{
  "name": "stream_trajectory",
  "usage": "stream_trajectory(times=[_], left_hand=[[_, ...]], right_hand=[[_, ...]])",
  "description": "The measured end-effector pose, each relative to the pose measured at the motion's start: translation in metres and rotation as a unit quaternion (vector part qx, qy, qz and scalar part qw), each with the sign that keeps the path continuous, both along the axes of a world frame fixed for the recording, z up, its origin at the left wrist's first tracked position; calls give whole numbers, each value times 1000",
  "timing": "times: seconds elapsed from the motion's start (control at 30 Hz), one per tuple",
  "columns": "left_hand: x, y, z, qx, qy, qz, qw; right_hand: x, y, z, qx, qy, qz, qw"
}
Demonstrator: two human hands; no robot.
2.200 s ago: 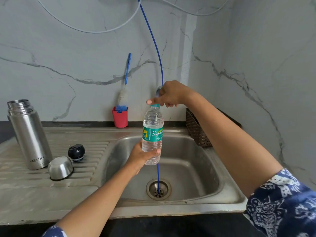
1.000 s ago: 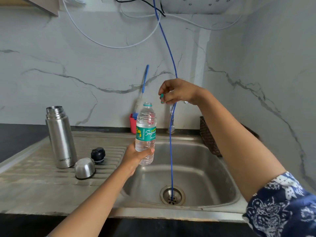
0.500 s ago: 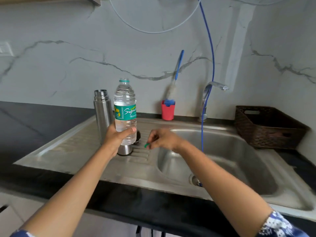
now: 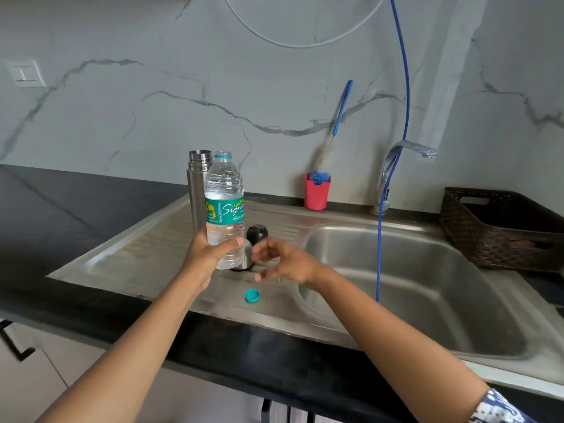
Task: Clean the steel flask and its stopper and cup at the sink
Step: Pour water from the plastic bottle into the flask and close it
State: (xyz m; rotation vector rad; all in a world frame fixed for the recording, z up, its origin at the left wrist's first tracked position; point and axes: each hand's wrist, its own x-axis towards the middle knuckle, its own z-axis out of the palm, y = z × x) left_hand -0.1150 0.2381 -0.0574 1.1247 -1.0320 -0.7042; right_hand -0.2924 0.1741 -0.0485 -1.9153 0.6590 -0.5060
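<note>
The left hand [image 4: 207, 257] holds a clear water bottle [image 4: 225, 193] upright above the drainboard [image 4: 137, 254], its fingers [image 4: 229, 244] wrapped round the bottle's lower part. The bottle's mouth is open, and its teal cap [image 4: 252, 295] lies on the drainboard near the front edge, just below the hands. The right hand [image 4: 287, 262] hovers beside the bottle with loosely spread, blurred fingers [image 4: 266, 248] that hold nothing.

The flask [image 4: 197, 184] stands upright and uncapped on the drainboard, right behind the bottle. The black stopper [image 4: 257, 233] sits on the drainboard between the bottle and the sink [image 4: 442, 264]. The cup [image 4: 247, 254] lies mouth down just in front of the stopper, mostly hidden by the bottle and hands.

A blue hose [image 4: 380, 239] hangs past the tap [image 4: 409, 147] into the sink. A red holder [image 4: 316, 195] with a brush [image 4: 342, 108] stands against the wall, and a dark basket [image 4: 500, 233] sits to the right on the black worktop [image 4: 76, 209].
</note>
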Motion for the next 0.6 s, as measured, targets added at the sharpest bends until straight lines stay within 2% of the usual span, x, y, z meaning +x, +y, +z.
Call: stream_trajectory(times=[0.1, 0.17, 0.4, 0.6], left_hand=[[-2, -1, 0, -2, 3, -9, 1000], [-5, -2, 2, -8, 2, -14, 1000], [-14, -6, 1, -1, 7, -26, 1000], [-27, -8, -7, 26, 0, -45, 999]], right_hand=[[6, -6, 25, 42, -105, -38, 993], [13, -8, 40, 43, -130, -28, 990], [26, -9, 78, 30, -137, -13, 990], [32, -14, 109, 34, -74, 2, 997]])
